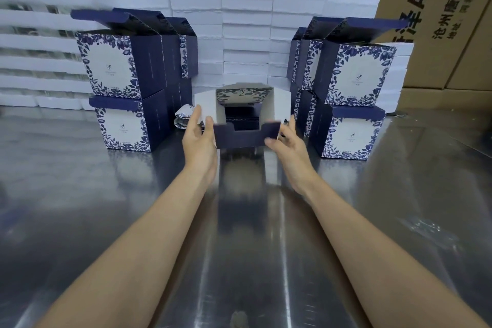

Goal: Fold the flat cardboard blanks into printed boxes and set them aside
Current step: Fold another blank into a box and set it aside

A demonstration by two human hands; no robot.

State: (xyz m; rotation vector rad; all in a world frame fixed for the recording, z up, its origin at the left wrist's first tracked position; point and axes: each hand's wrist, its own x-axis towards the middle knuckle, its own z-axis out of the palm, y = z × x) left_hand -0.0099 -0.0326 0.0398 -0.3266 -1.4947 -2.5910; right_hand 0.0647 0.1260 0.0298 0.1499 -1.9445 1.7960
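A half-formed box (243, 133) with navy outer faces, white inner walls and a blue floral panel is held just above the steel table (106, 208) at centre. My left hand (198, 138) grips its left side, thumb over the near navy flap and fingers on the white left wall. My right hand (288, 145) grips the right side, thumb on the flap's right end. Behind it a low pile of flat printed blanks (183, 117) peeks out to the left.
Folded blue-and-white boxes stand stacked two high at the left (119, 93) and right (351, 93), lids open. White foam blocks (247, 34) form a wall behind them. Brown shipping cartons (439, 21) stand further back.
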